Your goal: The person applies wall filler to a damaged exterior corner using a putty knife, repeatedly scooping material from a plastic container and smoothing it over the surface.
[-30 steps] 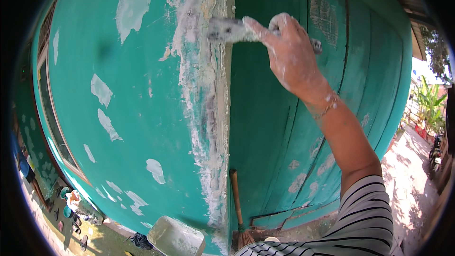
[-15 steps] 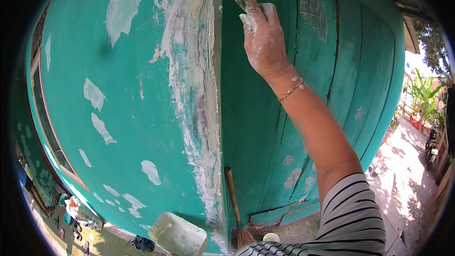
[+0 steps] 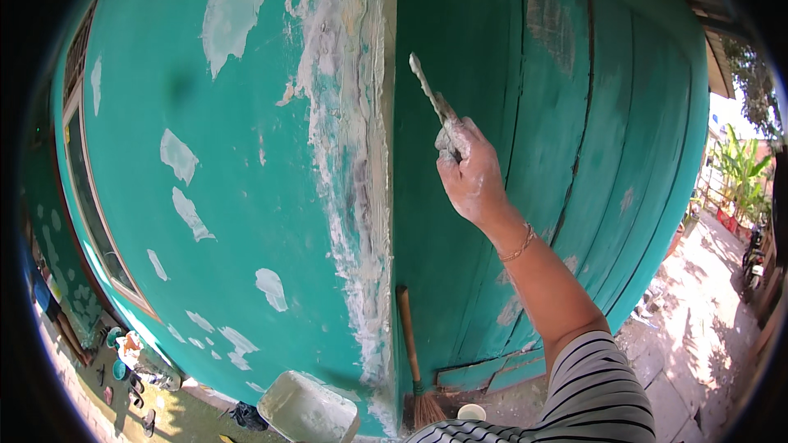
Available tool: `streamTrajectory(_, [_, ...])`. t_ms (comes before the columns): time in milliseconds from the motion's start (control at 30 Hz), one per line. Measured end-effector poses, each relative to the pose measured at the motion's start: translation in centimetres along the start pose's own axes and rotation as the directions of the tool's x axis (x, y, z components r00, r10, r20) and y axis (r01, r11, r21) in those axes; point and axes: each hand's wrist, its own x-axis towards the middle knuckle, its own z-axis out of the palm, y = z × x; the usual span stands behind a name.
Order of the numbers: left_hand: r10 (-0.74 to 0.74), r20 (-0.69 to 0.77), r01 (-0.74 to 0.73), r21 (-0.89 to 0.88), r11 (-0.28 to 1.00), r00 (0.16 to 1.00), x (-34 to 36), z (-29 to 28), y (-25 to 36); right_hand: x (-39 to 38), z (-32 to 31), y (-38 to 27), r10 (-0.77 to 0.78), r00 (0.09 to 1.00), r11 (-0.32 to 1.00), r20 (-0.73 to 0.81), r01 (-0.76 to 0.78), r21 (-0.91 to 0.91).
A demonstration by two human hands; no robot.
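Observation:
My right hand (image 3: 469, 174), smeared with white filler, grips a putty knife (image 3: 431, 95) with its blade pointing up, a little to the right of the wall's corner (image 3: 386, 156). That corner of the teal wall (image 3: 246, 221) carries a long vertical band of rough white filler (image 3: 349, 172). White patches dot the wall's left face. Low down, a flat plaster tray (image 3: 305, 408) covered in white filler shows near the lower edge; whatever holds it is out of view. My left hand is not in view.
A broom (image 3: 413, 353) leans against the corner's right side, its bristles on the ground. A small white cup (image 3: 471, 413) sits beside it. A window frame (image 3: 90, 197) runs down the far left. Shoes and small items (image 3: 123, 353) lie on the ground at lower left. Plants (image 3: 739, 172) stand at right.
My right hand has come down from the top of the corner and moved away to the right, the knife now held upright off the wall.

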Motion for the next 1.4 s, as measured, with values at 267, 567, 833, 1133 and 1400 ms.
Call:
streamTrajectory(267, [0.117,0.024,-0.113,0.516,0.849,0.993,-1.3,2.3,1.2,13.1,-2.6,-2.9,-0.450,0.876,0.826,-0.177,0.332,-0.456])
streamTrajectory(567, [0.026,0.002,-0.026,0.202,0.979,1.000,-2.6,1.6,2.6,4.7,-2.6,-2.8,-0.381,0.874,0.677,0.301,0.486,-0.553])
streamTrajectory(833, [0.008,-0.005,-0.008,0.092,0.996,1.000,-3.9,1.1,4.7,2.0,-4.6,-8.6,-0.274,0.888,0.745,0.370,0.439,-0.502])
streamTrajectory(1133, [-0.055,0.087,0.057,-0.011,0.998,0.995,-2.6,-2.4,3.6,5.2,-2.0,-4.0,-0.393,0.841,0.536,0.373,0.539,-0.650])
streamTrajectory(1400, [-0.120,0.005,0.120,0.058,0.991,0.993,-5.6,-0.5,5.4,-15.0,-2.3,-4.5,-0.051,0.709,0.800,0.704,0.451,-0.396])
